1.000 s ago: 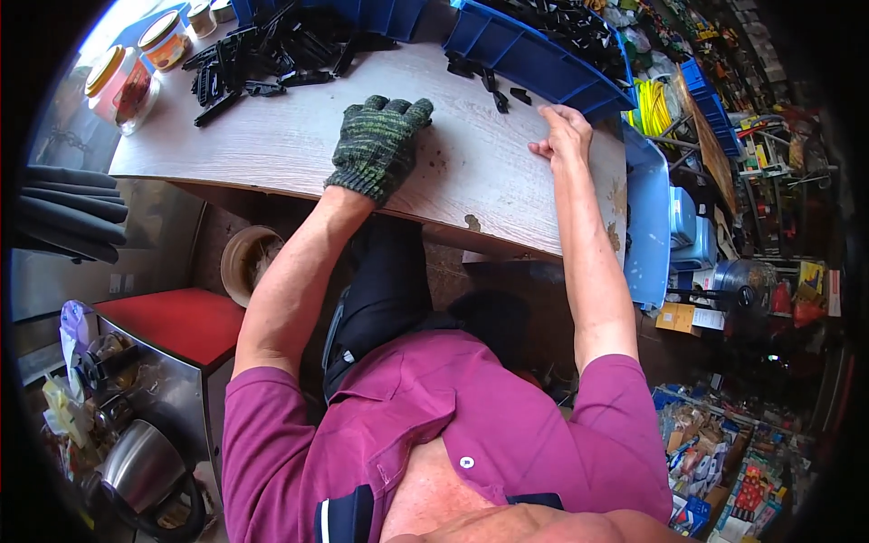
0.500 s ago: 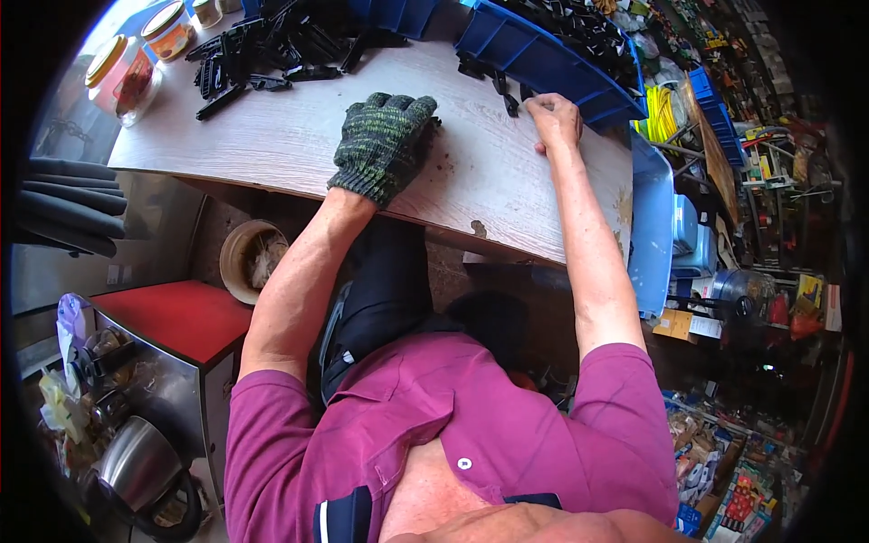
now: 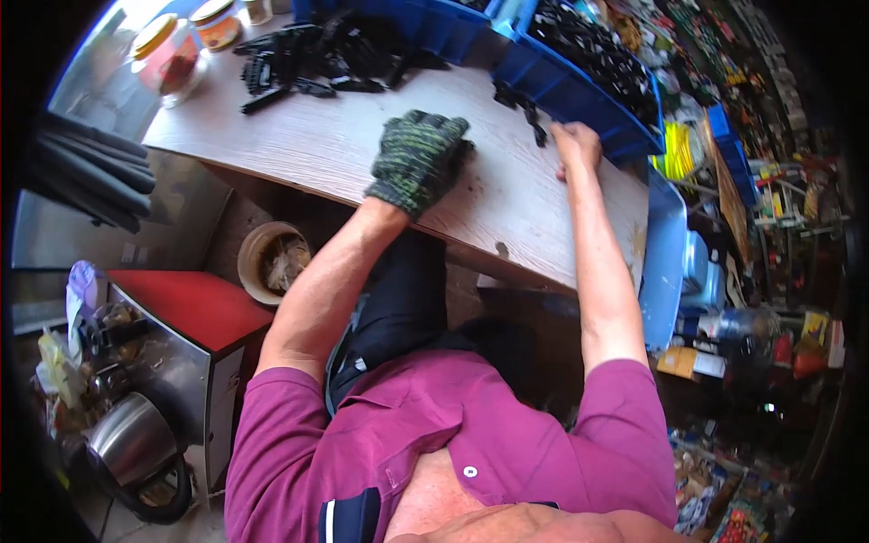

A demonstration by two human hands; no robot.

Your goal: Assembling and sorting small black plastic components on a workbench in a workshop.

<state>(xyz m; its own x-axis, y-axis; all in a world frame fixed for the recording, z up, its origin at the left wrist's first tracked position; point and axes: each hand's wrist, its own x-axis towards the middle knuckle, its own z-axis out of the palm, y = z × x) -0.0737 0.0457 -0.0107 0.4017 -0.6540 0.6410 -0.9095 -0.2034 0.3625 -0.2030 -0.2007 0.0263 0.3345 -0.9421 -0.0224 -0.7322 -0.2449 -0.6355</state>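
My left hand (image 3: 419, 161), in a dark green and black knit glove, rests on the table with its fingers curled closed. Something dark peeks out past its right side, too hidden to name. My bare right hand (image 3: 577, 150) is closed beside the front wall of a blue bin (image 3: 579, 71), its fingertips pinched and what they hold hidden. Just left of those fingertips lie a few small black plastic parts (image 3: 539, 136) on the table. A heap of long black ribbed plastic pieces (image 3: 330, 54) covers the table's far left.
The pale wood-grain table (image 3: 308, 136) has a worn front edge. Lidded jars (image 3: 167, 56) stand at the far left. A light blue tub (image 3: 665, 262) hangs below the right edge. A waste bucket (image 3: 272, 262), a red-topped cabinet (image 3: 195, 303) and a steel kettle (image 3: 134, 439) are lower left.
The whole view has shifted, so the table sits lower and further right. Both hands stay at about the same table spots. A small black part by my right fingertips no longer shows.
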